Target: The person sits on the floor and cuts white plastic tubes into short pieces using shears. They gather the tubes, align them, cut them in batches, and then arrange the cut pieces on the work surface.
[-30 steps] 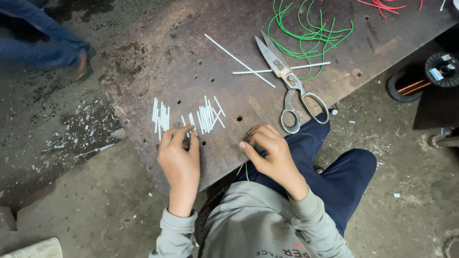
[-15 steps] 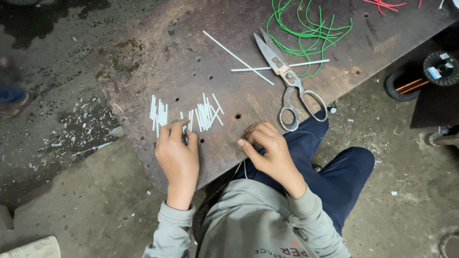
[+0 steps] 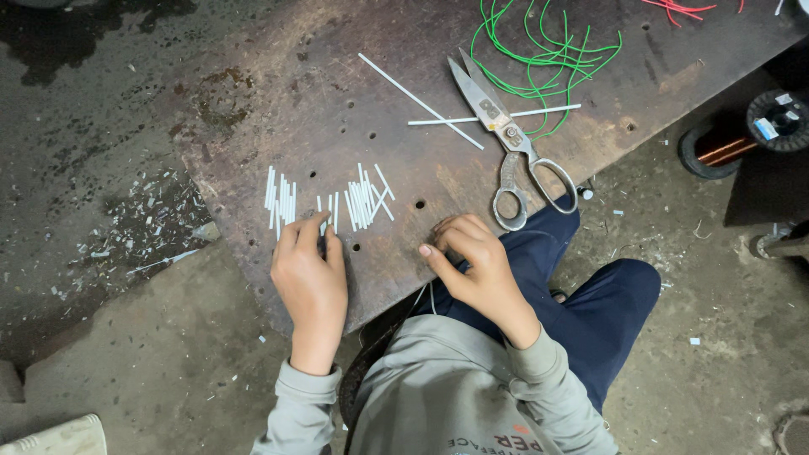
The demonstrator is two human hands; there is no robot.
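Note:
I sit at a rusty metal plate table [image 3: 253, 109] drilled with holes. My left hand [image 3: 308, 274] rests on it, thumb and forefinger pinched on a short white tube piece [image 3: 324, 226] at the near end of a row of short white pieces [image 3: 362, 202]. A second small bunch of pieces [image 3: 281, 198] lies further left. My right hand [image 3: 474, 268] is curled at the table's near edge, and a thin white tube [image 3: 426, 297] hangs down from under its fingers. Large metal scissors [image 3: 514, 147] lie shut just beyond my right hand.
Two long white tubes [image 3: 421, 101] lie crossed beside the scissors' blades. Green wire loops [image 3: 548, 50] and red wire [image 3: 683, 7] sit at the far edge. A copper wire spool [image 3: 779, 118] stands on the floor at right. White offcuts [image 3: 126, 236] litter the floor at left.
A person's blue-clad leg at the top left has gone out of view. My two hands have stayed nearly where they were on the table.

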